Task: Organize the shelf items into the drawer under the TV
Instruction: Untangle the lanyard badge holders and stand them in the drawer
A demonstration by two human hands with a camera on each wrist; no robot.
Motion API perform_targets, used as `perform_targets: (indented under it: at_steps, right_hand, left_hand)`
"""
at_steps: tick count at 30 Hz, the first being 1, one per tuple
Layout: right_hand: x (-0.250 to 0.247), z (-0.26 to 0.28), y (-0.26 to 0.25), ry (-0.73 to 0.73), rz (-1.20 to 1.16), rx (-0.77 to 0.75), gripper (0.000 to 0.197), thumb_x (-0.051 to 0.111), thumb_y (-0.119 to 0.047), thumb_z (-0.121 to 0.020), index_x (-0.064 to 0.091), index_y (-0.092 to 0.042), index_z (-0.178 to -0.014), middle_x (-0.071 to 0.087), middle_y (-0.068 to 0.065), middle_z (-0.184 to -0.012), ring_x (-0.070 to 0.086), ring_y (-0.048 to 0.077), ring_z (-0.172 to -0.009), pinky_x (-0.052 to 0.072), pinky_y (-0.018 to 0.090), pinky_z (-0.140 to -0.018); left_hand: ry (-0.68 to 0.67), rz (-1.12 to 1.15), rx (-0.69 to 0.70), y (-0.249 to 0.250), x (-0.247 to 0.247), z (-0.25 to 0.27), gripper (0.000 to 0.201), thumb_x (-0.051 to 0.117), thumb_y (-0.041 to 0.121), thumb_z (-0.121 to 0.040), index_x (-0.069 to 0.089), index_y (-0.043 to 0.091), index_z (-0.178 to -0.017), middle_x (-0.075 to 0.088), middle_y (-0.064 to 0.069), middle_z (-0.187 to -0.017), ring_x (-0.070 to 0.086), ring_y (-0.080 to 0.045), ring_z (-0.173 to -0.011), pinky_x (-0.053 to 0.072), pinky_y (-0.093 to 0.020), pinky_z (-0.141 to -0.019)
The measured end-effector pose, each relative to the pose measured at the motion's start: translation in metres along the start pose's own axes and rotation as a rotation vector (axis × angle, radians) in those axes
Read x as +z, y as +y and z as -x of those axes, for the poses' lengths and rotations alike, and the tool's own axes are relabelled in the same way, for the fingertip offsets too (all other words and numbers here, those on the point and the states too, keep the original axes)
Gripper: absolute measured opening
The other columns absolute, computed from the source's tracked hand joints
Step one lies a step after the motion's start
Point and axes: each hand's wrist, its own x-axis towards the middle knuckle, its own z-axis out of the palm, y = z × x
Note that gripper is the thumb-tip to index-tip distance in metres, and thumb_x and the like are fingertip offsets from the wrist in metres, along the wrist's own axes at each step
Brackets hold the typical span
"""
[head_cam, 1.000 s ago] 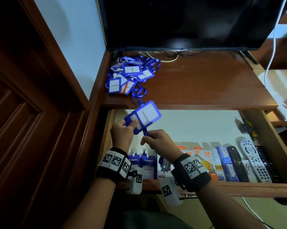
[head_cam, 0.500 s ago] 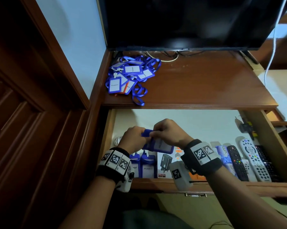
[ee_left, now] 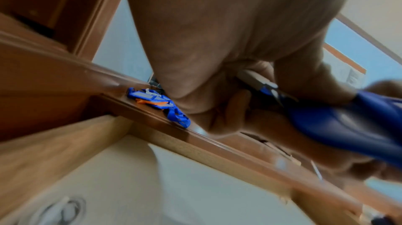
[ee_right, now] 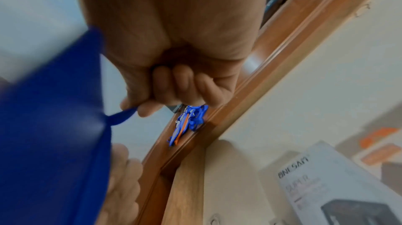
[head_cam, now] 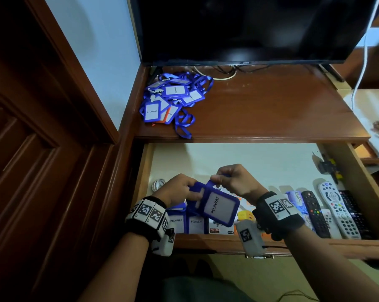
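Both hands grip one blue badge holder point(head_cam: 214, 207) over the near left part of the open drawer point(head_cam: 238, 162): the left hand point(head_cam: 176, 189) pinches its left end, the right hand point(head_cam: 234, 180) pinches its top loop. More badge holders point(head_cam: 185, 223) stand below it. A pile of badges point(head_cam: 173, 99) lies on the shelf point(head_cam: 271, 110), far left.

1. Pale blue-white wall point(head_cam: 97, 62) at rear left, lit softly.
2. Dark panelled wooden door point(head_cam: 31, 171) on the left, with a reddish-brown frame point(head_cam: 79, 73).
3. Glossy brown wooden TV cabinet point(head_cam: 271, 110) against the wall.
4. Black TV point(head_cam: 238, 27), switched off, stands on it.
5. White cable point(head_cam: 363, 51) hangs at right.
6. Cream floor point(head_cam: 238, 277) below.
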Motion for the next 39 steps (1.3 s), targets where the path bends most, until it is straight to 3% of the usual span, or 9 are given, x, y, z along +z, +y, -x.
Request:
perform_targets:
  at_steps: [3, 6, 10, 15, 20, 24, 27, 32, 39]
  right_hand:
    - [-0.002, 0.003, 0.003, 0.034, -0.198, 0.045, 0.030, 0.061, -0.015, -0.092, 0.057, -0.002, -0.065, 0.048, 0.009, -0.058, 0.040, 0.013, -0.052, 0.034, 0.019, -0.049]
    - [-0.003, 0.001, 0.007, 0.017, -0.311, 0.014, 0.029, 0.064, -0.010, -0.089, 0.055, 0.011, -0.071, 0.048, 0.011, -0.064, 0.043, 0.014, -0.054, 0.037, 0.020, -0.051]
    - [0.005, 0.003, 0.015, 0.097, -0.350, -0.021, 0.017, 0.061, -0.004, -0.065, 0.061, 0.009, -0.077, 0.051, 0.014, -0.067, 0.050, 0.015, -0.054, 0.041, 0.021, -0.048]
    - [0.019, -0.003, 0.010, 0.095, -0.433, 0.019, 0.021, 0.048, -0.010, -0.062, 0.049, 0.008, -0.074, 0.041, 0.015, -0.065, 0.034, 0.019, -0.058, 0.032, 0.025, -0.051]
    - [0.032, -0.007, -0.003, -0.026, -0.577, 0.038, 0.008, 0.046, -0.010, -0.070, 0.044, -0.007, -0.077, 0.027, 0.000, -0.053, 0.020, 0.013, -0.052, 0.022, 0.027, -0.052]
    - [0.029, -0.011, 0.003, -0.067, -0.526, 0.081, 0.004, 0.044, -0.009, -0.065, 0.046, -0.007, -0.063, 0.032, 0.005, -0.052, 0.027, 0.015, -0.050, 0.027, 0.025, -0.051]
    - [0.021, -0.018, 0.014, -0.006, -0.493, 0.152, 0.018, 0.044, -0.007, -0.073, 0.059, 0.000, -0.080, 0.040, 0.004, -0.051, 0.033, 0.014, -0.048, 0.026, 0.026, -0.049]
    - [0.004, -0.037, 0.028, 0.072, -0.408, 0.231, 0.018, 0.052, -0.009, -0.087, 0.060, -0.005, -0.071, 0.041, 0.004, -0.055, 0.032, 0.017, -0.050, 0.025, 0.026, -0.050]
    - [0.003, -0.077, 0.012, 0.112, -0.297, 0.236, 0.017, 0.054, -0.004, -0.082, 0.059, -0.008, -0.066, 0.039, 0.007, -0.056, 0.030, 0.019, -0.050, 0.024, 0.023, -0.049]
  left_hand:
    - [0.006, 0.150, 0.062, 0.002, 0.003, -0.002, 0.017, 0.062, -0.002, -0.086, 0.070, 0.013, -0.089, 0.071, 0.000, -0.081, 0.068, -0.009, -0.077, 0.053, -0.020, -0.071]
    - [0.049, 0.180, 0.112, 0.006, 0.005, -0.006, 0.017, 0.061, -0.003, -0.087, 0.069, 0.010, -0.095, 0.070, -0.002, -0.086, 0.067, -0.009, -0.080, 0.052, -0.019, -0.072]
    - [0.239, 0.362, 0.175, 0.009, 0.009, -0.009, 0.019, 0.058, -0.007, -0.087, 0.066, 0.005, -0.098, 0.068, -0.002, -0.088, 0.066, 0.001, -0.075, 0.049, -0.012, -0.069]
    - [0.352, 0.502, 0.277, 0.010, 0.013, -0.017, 0.024, 0.060, -0.008, -0.085, 0.067, 0.007, -0.102, 0.069, -0.002, -0.096, 0.064, -0.010, -0.091, 0.050, -0.022, -0.083]
    - [0.414, 0.671, 0.282, 0.013, 0.011, -0.019, 0.016, 0.064, 0.012, -0.072, 0.073, 0.011, -0.086, 0.072, -0.004, -0.082, 0.064, -0.019, -0.082, 0.053, -0.027, -0.076]
    - [0.457, 0.574, 0.210, 0.009, -0.001, -0.019, 0.015, 0.060, -0.006, -0.085, 0.069, 0.006, -0.086, 0.072, 0.002, -0.073, 0.064, -0.016, -0.074, 0.051, -0.028, -0.074]
    - [0.480, 0.435, 0.115, 0.006, -0.014, -0.013, 0.015, 0.057, -0.009, -0.086, 0.065, -0.007, -0.098, 0.069, -0.001, -0.075, 0.065, -0.010, -0.070, 0.053, -0.020, -0.066]
    - [0.382, -0.113, -0.076, -0.015, -0.041, -0.010, 0.005, 0.072, 0.004, -0.080, 0.068, 0.002, -0.077, 0.069, -0.011, -0.078, 0.065, -0.024, -0.075, 0.054, -0.038, -0.077]
    - [0.201, -0.579, -0.272, -0.043, -0.034, -0.021, 0.021, 0.075, 0.021, -0.074, 0.069, 0.001, -0.075, 0.070, -0.014, -0.084, 0.066, -0.027, -0.081, 0.055, -0.037, -0.069]
